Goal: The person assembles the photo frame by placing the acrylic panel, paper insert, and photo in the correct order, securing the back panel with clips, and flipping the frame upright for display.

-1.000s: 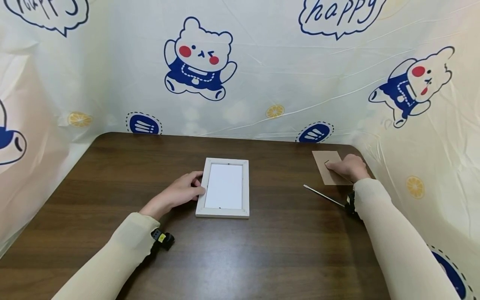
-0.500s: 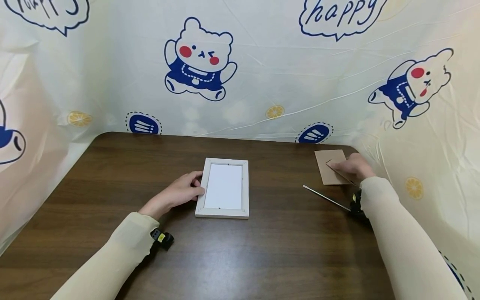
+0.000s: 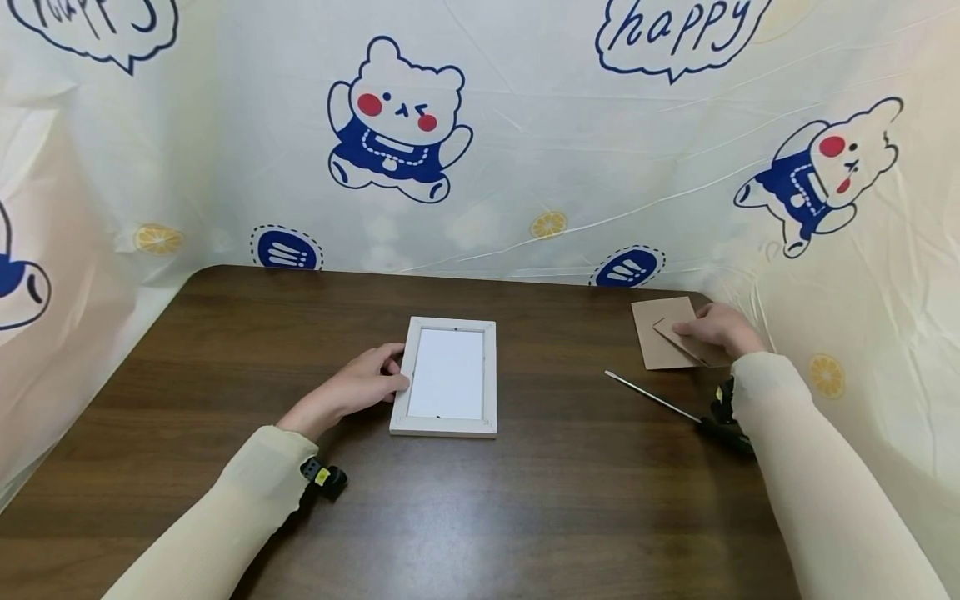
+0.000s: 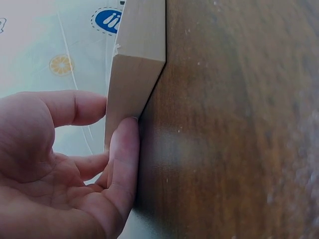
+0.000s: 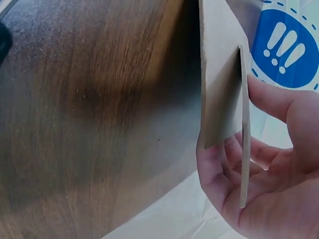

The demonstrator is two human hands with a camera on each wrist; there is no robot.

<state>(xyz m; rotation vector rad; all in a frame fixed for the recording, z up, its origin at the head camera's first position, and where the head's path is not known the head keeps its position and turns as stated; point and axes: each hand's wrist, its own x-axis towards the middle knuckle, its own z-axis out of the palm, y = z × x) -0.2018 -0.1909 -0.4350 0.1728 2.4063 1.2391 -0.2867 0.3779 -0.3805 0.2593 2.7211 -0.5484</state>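
Note:
A white picture frame [image 3: 487, 383] lies on the brown table with its white inner panel [image 3: 448, 367] facing up. My left hand [image 3: 360, 385] holds its left edge; the left wrist view shows thumb and fingertips against the frame's side [image 4: 132, 74]. At the far right, my right hand [image 3: 720, 327] grips a tan backing board [image 3: 651, 343] with a raised stand flap [image 3: 678, 340]. In the right wrist view, the thumb presses the flap [image 5: 245, 134] while fingers curl under the board [image 5: 217, 74]. The flap stands at an angle off the board.
A screwdriver [image 3: 652, 393] with a dark handle lies below the backing board, its handle end beside my right wrist. A patterned cloth [image 3: 510, 142] hangs behind and along the sides of the table [image 3: 525, 517].
My right hand has shifted right along the backing board, uncovering more of the flap and screwdriver handle. The board has moved slightly right. My left hand and the picture frame stay put.

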